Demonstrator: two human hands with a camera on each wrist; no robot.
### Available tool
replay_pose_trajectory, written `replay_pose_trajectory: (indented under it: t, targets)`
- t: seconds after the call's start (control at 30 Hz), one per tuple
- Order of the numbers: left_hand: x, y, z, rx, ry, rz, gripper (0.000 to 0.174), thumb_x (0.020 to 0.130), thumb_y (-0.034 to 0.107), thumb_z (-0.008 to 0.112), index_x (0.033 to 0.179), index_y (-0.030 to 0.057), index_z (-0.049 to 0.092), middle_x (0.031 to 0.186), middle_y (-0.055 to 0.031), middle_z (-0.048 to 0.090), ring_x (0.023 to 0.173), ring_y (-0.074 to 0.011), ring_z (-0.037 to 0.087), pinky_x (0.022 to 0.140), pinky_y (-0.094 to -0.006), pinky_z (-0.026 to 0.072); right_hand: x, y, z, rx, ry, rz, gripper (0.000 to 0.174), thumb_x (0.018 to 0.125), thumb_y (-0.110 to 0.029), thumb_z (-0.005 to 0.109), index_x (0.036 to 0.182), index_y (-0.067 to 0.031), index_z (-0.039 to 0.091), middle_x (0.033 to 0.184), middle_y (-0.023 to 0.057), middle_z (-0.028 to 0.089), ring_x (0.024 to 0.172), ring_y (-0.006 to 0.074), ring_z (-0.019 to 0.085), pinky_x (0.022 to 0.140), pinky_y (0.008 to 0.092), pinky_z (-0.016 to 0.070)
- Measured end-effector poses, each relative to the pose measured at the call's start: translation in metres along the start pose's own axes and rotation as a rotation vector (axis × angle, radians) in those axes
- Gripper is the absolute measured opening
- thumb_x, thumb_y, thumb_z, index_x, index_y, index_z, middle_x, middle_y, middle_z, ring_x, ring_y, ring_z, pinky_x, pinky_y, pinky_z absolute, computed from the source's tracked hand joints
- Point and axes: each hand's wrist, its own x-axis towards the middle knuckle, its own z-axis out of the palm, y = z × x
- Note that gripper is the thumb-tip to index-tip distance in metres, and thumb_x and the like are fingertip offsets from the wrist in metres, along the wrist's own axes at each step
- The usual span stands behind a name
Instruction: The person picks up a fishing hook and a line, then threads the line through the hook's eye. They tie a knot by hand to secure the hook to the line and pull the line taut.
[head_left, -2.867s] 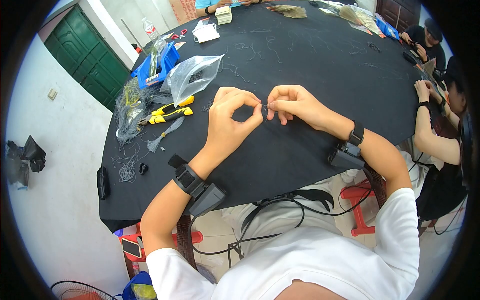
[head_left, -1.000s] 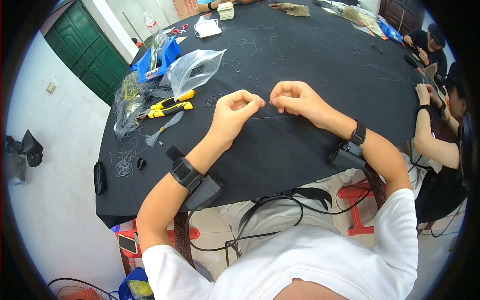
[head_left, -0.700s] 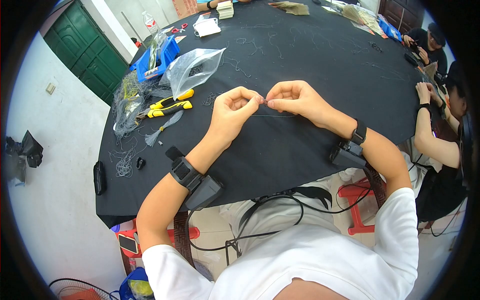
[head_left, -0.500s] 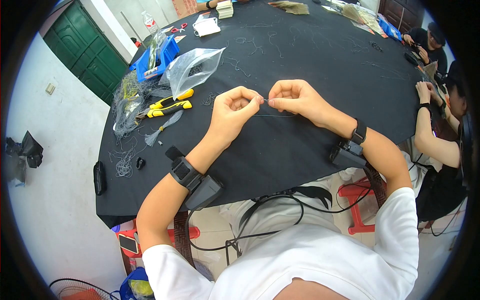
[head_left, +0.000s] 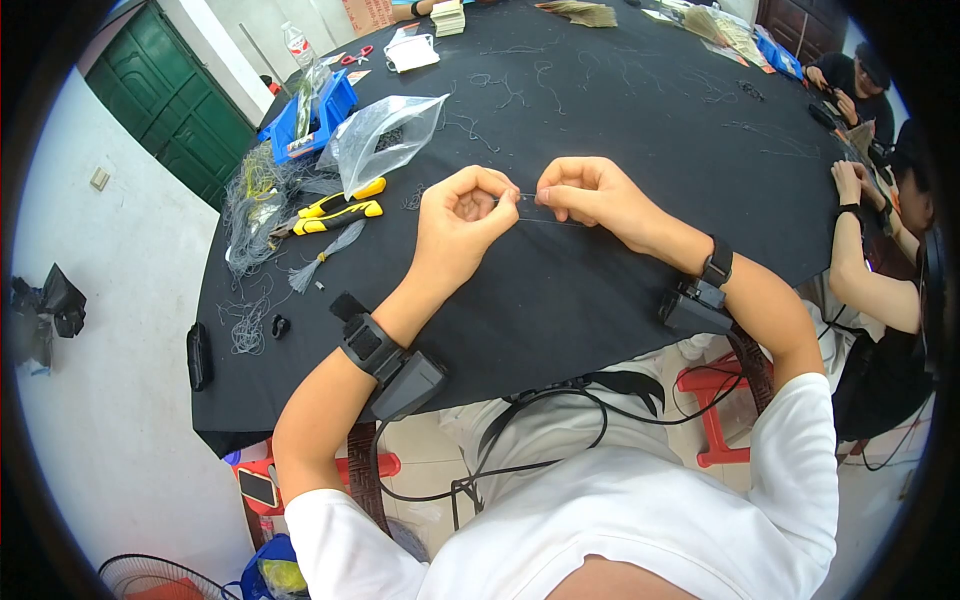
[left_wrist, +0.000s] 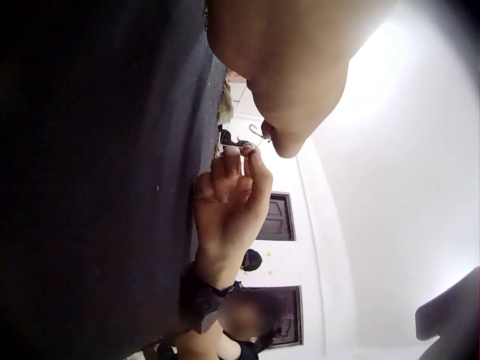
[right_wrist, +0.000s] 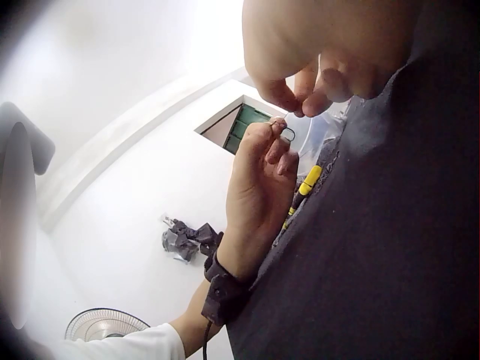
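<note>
In the head view my left hand [head_left: 460, 222] pinches a small fishing hook between thumb and forefinger. The bend of the hook [right_wrist: 289, 135] sticks out past those fingertips in the right wrist view. Opposite it, my right hand [head_left: 597, 200] pinches thin fishing line, its other fingers curled in. A short gap parts the two sets of fingertips, with line spanning it. A second pale strand of line [head_left: 550, 221] stretches just below, over the black cloth. The shank of the hook is mostly covered by the left fingertips.
Yellow-black pliers [head_left: 340, 218], a tied bundle of line [head_left: 325, 258] and a tangled heap of line [head_left: 262, 205] lie left. Behind them are a clear plastic bag [head_left: 385, 145] and a blue bin [head_left: 335, 110]. Other people sit at the table's right edge.
The hands rose slightly and came close, fingertips almost meeting around 0.7 s ago. Since then they have drawn apart a little, and line shows between them.
</note>
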Motion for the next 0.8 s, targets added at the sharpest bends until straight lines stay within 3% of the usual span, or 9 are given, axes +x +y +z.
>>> replay_pose_trajectory:
  t: [0.1, 0.23, 0.33, 0.43, 0.53, 0.63, 0.8]
  targets:
    - [-0.001, 0.005, 0.001, 0.128, 0.016, 0.038, 0.003, 0.081, 0.000, 0.059, 0.084, -0.0006, 0.060, 0.087, -0.0009, 0.058, 0.072, -0.0011, 0.048, 0.063, -0.0156, 0.0361, 0.001, 0.003, 0.001, 0.032, 0.027, -0.020, 0.013, 0.084, -0.021, 0.061, 0.085, -0.0080, 0.061, 0.065, -0.0046, 0.051, 0.057, 0.0012, 0.043, 0.047, 0.0164, 0.0278]
    - [-0.002, 0.009, 0.002, 0.230, 0.027, 0.104, 0.004, 0.081, 0.000, 0.059, 0.084, 0.0002, 0.060, 0.086, 0.0003, 0.058, 0.068, 0.0008, 0.043, 0.059, -0.0145, 0.0318, 0.002, 0.006, 0.000, 0.003, 0.003, 0.029, 0.013, 0.084, -0.019, 0.061, 0.086, -0.0067, 0.062, 0.067, -0.0040, 0.056, 0.059, 0.0007, 0.047, 0.048, 0.0158, 0.0319]
    - [0.002, 0.004, 0.004, 0.202, 0.077, 0.166, 0.003, 0.078, 0.002, 0.061, 0.080, 0.0007, 0.061, 0.073, 0.0034, 0.056, 0.061, -0.0005, 0.039, 0.053, -0.0166, 0.0317, 0.002, 0.010, 0.002, 0.017, -0.042, 0.019, 0.012, 0.084, -0.018, 0.062, 0.085, -0.0061, 0.061, 0.068, -0.0036, 0.056, 0.060, 0.0012, 0.048, 0.048, 0.0163, 0.0326]
    - [0.000, 0.006, 0.005, 0.027, 0.049, 0.014, 0.006, 0.085, 0.003, 0.058, 0.088, -0.0013, 0.060, 0.090, -0.0020, 0.060, 0.076, -0.0029, 0.051, 0.068, -0.0165, 0.0393, 0.001, 0.011, 0.008, 0.022, -0.070, -0.028, 0.011, 0.085, -0.017, 0.062, 0.084, -0.0057, 0.061, 0.070, -0.0034, 0.055, 0.062, 0.0015, 0.049, 0.049, 0.0165, 0.0330]
    - [0.000, 0.005, 0.005, -0.034, 0.070, -0.011, 0.007, 0.087, 0.004, 0.057, 0.089, -0.0022, 0.059, 0.091, -0.0036, 0.060, 0.082, -0.0055, 0.054, 0.075, -0.0186, 0.0417, 0.000, 0.008, 0.008, -0.011, -0.094, -0.052, 0.011, 0.084, -0.015, 0.062, 0.085, -0.0042, 0.061, 0.072, -0.0021, 0.058, 0.063, 0.0020, 0.050, 0.050, 0.0169, 0.0352]
    - [0.002, 0.004, 0.010, -0.060, 0.132, 0.032, 0.007, 0.084, 0.004, 0.059, 0.084, -0.0020, 0.061, 0.071, 0.0042, 0.053, 0.058, 0.0017, 0.038, 0.051, -0.0142, 0.0292, 0.000, 0.008, 0.007, -0.005, -0.089, -0.100, 0.011, 0.083, -0.013, 0.063, 0.085, -0.0022, 0.062, 0.073, -0.0011, 0.060, 0.064, 0.0016, 0.050, 0.052, 0.0168, 0.0370]
    - [0.003, 0.000, 0.005, 0.018, 0.128, 0.068, 0.006, 0.084, 0.004, 0.059, 0.083, -0.0008, 0.061, 0.066, 0.0069, 0.047, 0.057, 0.0016, 0.035, 0.050, -0.0153, 0.0264, -0.001, 0.008, 0.005, -0.006, 0.016, -0.221, 0.011, 0.082, -0.011, 0.064, 0.084, -0.0003, 0.063, 0.071, -0.0033, 0.059, 0.063, -0.0004, 0.049, 0.053, 0.0150, 0.0364]
